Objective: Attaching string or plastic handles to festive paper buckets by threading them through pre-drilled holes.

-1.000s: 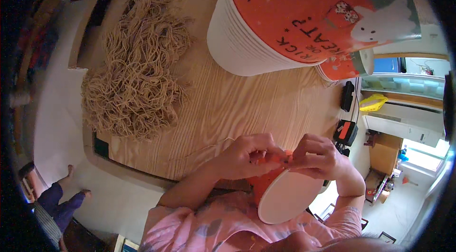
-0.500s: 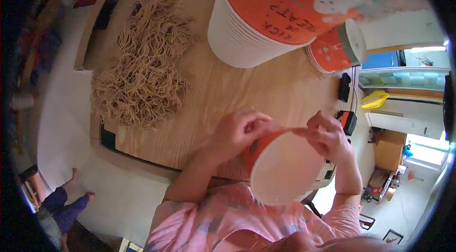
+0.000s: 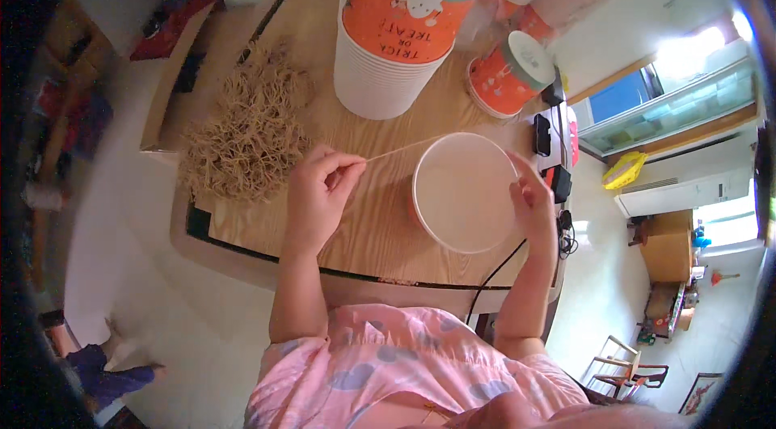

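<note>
My left hand (image 3: 317, 196) is closed in a pinch on the end of a thin tan cord (image 3: 398, 150), which runs taut to the far rim of a round paper bucket (image 3: 467, 196). The white inside of the bucket faces up, and a sliver of its orange outside shows on the left. Gripping the bucket's right side is my right hand (image 3: 533, 201); some of its fingers are hidden behind the wall. A tangled heap of tan cords (image 3: 242, 126) lies on the table to the left of my left hand.
A tall stack of white and orange paper buckets (image 3: 380, 77) stands at the table's far side. A shorter orange and green stack (image 3: 508, 77) is to its right. Black devices (image 3: 543, 134) and a cable line the right edge. Another person's legs (image 3: 113, 376) show at lower left.
The bucket has moved away from my chest onto or above the table, its opening turned upward. My left hand has drawn left from the rim, pulling the cord straight. The view has shifted.
</note>
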### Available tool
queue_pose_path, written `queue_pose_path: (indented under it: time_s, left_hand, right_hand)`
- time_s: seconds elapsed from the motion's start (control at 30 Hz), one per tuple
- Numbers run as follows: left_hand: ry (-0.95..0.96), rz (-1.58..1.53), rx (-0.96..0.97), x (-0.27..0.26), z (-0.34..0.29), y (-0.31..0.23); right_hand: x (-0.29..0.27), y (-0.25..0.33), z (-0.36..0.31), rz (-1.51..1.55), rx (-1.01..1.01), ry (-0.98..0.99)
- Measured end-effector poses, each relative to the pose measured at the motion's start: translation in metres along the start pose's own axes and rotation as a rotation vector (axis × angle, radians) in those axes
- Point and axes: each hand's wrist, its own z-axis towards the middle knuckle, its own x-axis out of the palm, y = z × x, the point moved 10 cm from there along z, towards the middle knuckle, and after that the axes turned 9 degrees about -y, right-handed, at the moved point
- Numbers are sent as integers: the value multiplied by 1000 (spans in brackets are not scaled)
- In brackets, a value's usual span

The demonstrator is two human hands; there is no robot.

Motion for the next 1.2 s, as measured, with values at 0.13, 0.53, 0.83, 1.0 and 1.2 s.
queue_pose_path:
  time_s: [0.13, 0.53, 0.83, 1.0, 1.2]
  left_hand:
    - [-83, 27, 77, -24, -14, -3]
    - [-51, -201, 257, -3, -30, -100]
    - [117, -308, 513, 30, -53, -201]
    - [60, -253, 503, 24, -59, -175]
    - [10, -8, 89, 18, -52, -60]
  right_hand:
    - [-3, -27, -42, 132, 140, -98]
    - [-72, 71, -75, 89, -170, -253]
    - [-58, 157, -79, 698, -161, 114]
    - [-102, 134, -86, 399, -270, -241]
    - [-188, 70, -101, 822, -381, -499]
